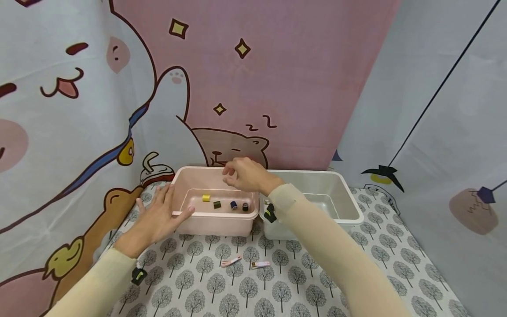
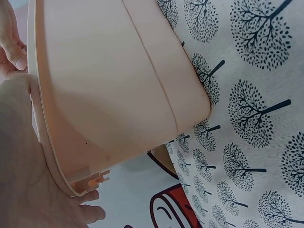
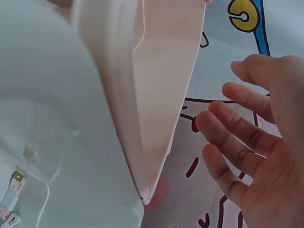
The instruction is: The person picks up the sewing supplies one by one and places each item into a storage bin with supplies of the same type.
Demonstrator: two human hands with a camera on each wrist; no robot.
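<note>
My left hand (image 1: 156, 218) is at the near left corner of a pink plastic bin (image 1: 215, 224). Its fingers are extended along the left rim, with the thumb spread out across the front. In the left wrist view the palm (image 2: 23, 156) lies right against the rim. My right hand (image 1: 247, 174) hovers over the pink bin's back right rim, fingers loosely bent and nothing between them. The right wrist view shows that hand (image 3: 247, 137) empty beside the bins. On the pink bin's floor lie a yellow spool (image 1: 206, 198), an olive one (image 1: 217, 204) and two dark ones (image 1: 233, 205).
A white plastic bin (image 1: 336, 185) stands close against the pink bin's right side. Inside it lies a small pink-and-white clip-like item (image 3: 13, 194). Two similar items (image 1: 260, 264) lie on the tree-patterned cloth (image 1: 215, 281) in front. A cartoon-printed curtain (image 1: 301, 88) hangs behind.
</note>
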